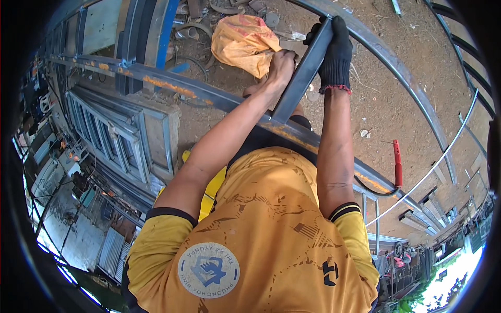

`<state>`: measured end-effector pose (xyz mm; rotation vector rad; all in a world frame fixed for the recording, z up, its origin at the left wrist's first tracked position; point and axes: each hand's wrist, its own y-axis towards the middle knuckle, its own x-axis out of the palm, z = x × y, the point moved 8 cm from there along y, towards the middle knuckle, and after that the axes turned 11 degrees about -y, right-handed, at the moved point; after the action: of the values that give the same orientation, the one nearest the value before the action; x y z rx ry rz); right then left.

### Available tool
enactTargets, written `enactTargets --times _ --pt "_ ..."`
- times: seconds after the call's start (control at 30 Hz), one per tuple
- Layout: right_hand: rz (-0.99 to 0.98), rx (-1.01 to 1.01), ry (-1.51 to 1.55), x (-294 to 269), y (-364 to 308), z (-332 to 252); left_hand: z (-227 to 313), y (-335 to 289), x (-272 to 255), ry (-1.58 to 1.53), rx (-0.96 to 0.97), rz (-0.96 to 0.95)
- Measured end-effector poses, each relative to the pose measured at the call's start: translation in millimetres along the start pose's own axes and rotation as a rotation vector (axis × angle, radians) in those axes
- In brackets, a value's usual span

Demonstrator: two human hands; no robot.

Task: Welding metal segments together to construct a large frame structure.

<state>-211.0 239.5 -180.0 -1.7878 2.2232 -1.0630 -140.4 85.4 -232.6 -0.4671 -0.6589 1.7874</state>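
My right hand [335, 57], in a black knit glove with a red cuff edge, wraps around the far end of a short grey square steel tube [304, 73]. That tube slants between a curved steel bar [402, 68] at its far end and a long, rust-marked steel tube [229, 101] at its near end. My bare left hand [282, 67] is closed beside the short tube's left side, its fingers curled; what they hold, if anything, is hidden. An orange plastic bag [242, 41] lies just beyond my left hand.
A red-handled tool [397, 163], apparently a welding electrode holder with a dark cable, rests on the long tube at right. Metal frames [112, 135] stand at left. Scrap metal [195, 34] litters the dirt ground at the far side. Loose metal lengths [430, 211] lie at right.
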Motion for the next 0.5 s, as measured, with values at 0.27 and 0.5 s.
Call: enactTargets --times 0.27,0.5 --pt "0.089 0.007 0.024 5 -17 -20 13 16 -23 -0.167 -0.011 0.123" --pt "0.057 -0.015 0.014 10 -17 -13 5 14 -22 -0.074 0.062 0.144"
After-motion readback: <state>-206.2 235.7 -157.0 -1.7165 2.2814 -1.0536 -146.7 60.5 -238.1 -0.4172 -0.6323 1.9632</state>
